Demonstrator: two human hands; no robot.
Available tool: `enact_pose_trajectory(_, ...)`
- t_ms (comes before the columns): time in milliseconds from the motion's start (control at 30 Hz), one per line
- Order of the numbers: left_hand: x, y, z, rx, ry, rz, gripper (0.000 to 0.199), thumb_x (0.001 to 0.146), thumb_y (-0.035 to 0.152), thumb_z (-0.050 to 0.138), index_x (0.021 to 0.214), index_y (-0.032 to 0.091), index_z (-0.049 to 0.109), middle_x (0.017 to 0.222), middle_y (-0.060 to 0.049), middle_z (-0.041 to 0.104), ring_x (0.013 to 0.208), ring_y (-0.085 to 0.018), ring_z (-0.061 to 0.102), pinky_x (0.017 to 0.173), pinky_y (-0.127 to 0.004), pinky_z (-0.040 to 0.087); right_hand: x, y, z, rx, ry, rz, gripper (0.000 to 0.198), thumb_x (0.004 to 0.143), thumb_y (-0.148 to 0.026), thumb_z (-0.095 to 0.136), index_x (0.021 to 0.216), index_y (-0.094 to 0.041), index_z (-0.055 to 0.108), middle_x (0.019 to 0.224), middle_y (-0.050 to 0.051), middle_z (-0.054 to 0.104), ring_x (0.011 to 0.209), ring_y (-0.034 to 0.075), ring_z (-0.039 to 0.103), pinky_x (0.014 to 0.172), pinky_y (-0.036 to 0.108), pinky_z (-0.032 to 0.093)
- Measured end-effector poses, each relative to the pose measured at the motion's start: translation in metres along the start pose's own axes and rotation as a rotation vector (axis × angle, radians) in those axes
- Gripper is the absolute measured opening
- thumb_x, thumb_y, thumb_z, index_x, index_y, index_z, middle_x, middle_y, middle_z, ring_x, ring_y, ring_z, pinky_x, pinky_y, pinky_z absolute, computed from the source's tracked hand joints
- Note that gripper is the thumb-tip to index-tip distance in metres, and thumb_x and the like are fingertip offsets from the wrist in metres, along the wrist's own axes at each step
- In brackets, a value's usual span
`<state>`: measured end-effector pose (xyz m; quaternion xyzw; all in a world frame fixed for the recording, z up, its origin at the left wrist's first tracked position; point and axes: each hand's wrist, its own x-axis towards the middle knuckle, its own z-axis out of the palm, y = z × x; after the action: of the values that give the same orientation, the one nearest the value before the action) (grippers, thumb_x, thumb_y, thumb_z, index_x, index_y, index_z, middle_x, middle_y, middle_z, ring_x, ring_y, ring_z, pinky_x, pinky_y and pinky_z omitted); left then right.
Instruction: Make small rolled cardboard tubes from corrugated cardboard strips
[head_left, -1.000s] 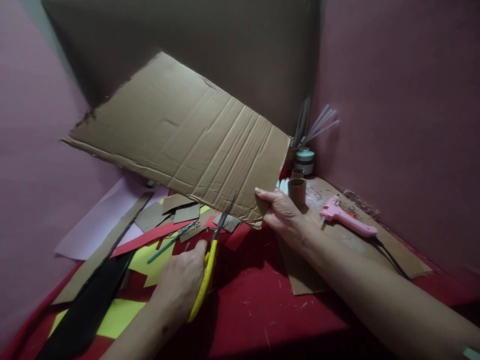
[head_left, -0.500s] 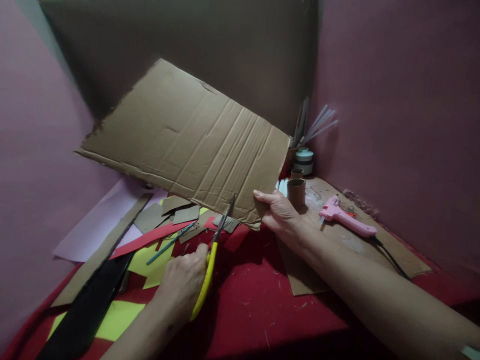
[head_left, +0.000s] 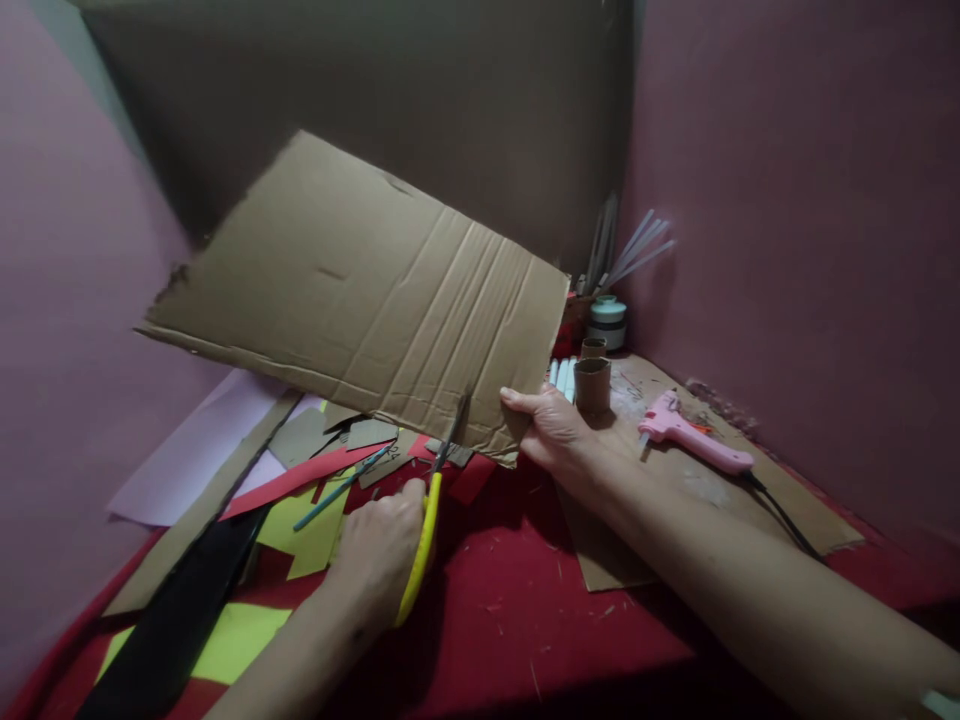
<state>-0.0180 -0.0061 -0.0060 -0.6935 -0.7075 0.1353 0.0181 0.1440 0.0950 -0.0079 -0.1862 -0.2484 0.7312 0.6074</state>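
A large creased sheet of brown cardboard (head_left: 337, 260) is held up tilted above the table, its left edge torn and ragged. My right hand (head_left: 555, 430) grips its lower right corner, thumb on the near face. In my left hand (head_left: 386, 535) is a pair of scissors with yellow handles (head_left: 421, 550). The dark blade lies across the lower edge of the cardboard, a short way left of my right hand. Part of the scissors is hidden by the left hand and the sheet.
A pink glue gun (head_left: 694, 435) rests on a cardboard mat (head_left: 780, 500) at right, near cardboard tubes (head_left: 592, 385) and a lidded jar (head_left: 606, 325). Paper scraps, a red strip (head_left: 300, 480), a blue pencil-like stick (head_left: 337, 492) and a black flat piece (head_left: 180, 610) lie at left on red cloth (head_left: 517, 600).
The cardboard has shifted slightly left and down with my right hand. My left hand and the scissors have moved a little to the right.
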Motion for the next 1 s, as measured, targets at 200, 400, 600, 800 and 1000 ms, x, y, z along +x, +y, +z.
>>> enact_pose_trajectory(200, 0.007, -0.002, 0.006, -0.115, 0.012, 0.039, 0.015, 0.089, 0.016, 0.036, 0.093, 0.018, 0.05, 0.091, -0.012, 0.069, 0.089, -0.026, 0.067, 0.072, -0.031, 0.045, 0.006, 0.0, -0.004, -0.024, 0.04, -0.008, 0.037, 0.052, -0.002, 0.067, 0.083, -0.02, 0.059, 0.068, -0.002, 0.065, 0.066, 0.015, 0.061, 0.071, 0.033, 0.05)
enact_pose_trajectory(400, 0.007, 0.004, -0.006, -0.163, 0.027, 0.014, 0.016, 0.087, 0.015, 0.037, 0.095, 0.018, 0.051, 0.099, -0.014, 0.069, 0.099, -0.028, 0.065, 0.077, -0.034, 0.045, 0.005, 0.0, -0.002, -0.024, -0.009, -0.016, 0.044, 0.051, -0.002, 0.069, 0.089, -0.021, 0.059, 0.07, -0.002, 0.066, 0.07, 0.016, 0.063, 0.073, 0.032, 0.049)
enact_pose_trajectory(600, 0.008, 0.011, -0.016, -0.012, -0.021, 0.009, 0.018, 0.084, 0.012, 0.04, 0.1, 0.013, 0.05, 0.098, -0.016, 0.07, 0.093, -0.036, 0.066, 0.073, -0.042, 0.047, 0.007, -0.002, -0.004, -0.051, -0.011, -0.015, 0.042, 0.05, -0.003, 0.069, 0.088, -0.02, 0.06, 0.072, 0.0, 0.068, 0.073, 0.019, 0.063, 0.074, 0.034, 0.05)
enact_pose_trajectory(800, 0.013, 0.01, -0.009, -0.01, -0.015, 0.002, 0.022, 0.091, 0.015, 0.031, 0.1, 0.015, 0.051, 0.094, -0.013, 0.07, 0.093, -0.03, 0.067, 0.071, -0.036, 0.047, 0.01, 0.001, -0.009, -0.047, 0.033, 0.003, 0.04, 0.047, -0.003, 0.071, 0.082, -0.019, 0.06, 0.067, -0.002, 0.066, 0.064, 0.016, 0.061, 0.07, 0.033, 0.05)
enact_pose_trajectory(1000, 0.011, 0.01, -0.008, -0.086, -0.031, 0.05, 0.017, 0.088, 0.014, 0.036, 0.097, 0.015, 0.049, 0.096, -0.014, 0.069, 0.094, -0.029, 0.066, 0.072, -0.034, 0.045, 0.013, 0.008, -0.01, -0.062, 0.118, 0.025, 0.027, 0.048, -0.008, 0.074, 0.068, -0.018, 0.06, 0.064, -0.001, 0.065, 0.062, 0.015, 0.058, 0.064, 0.032, 0.049)
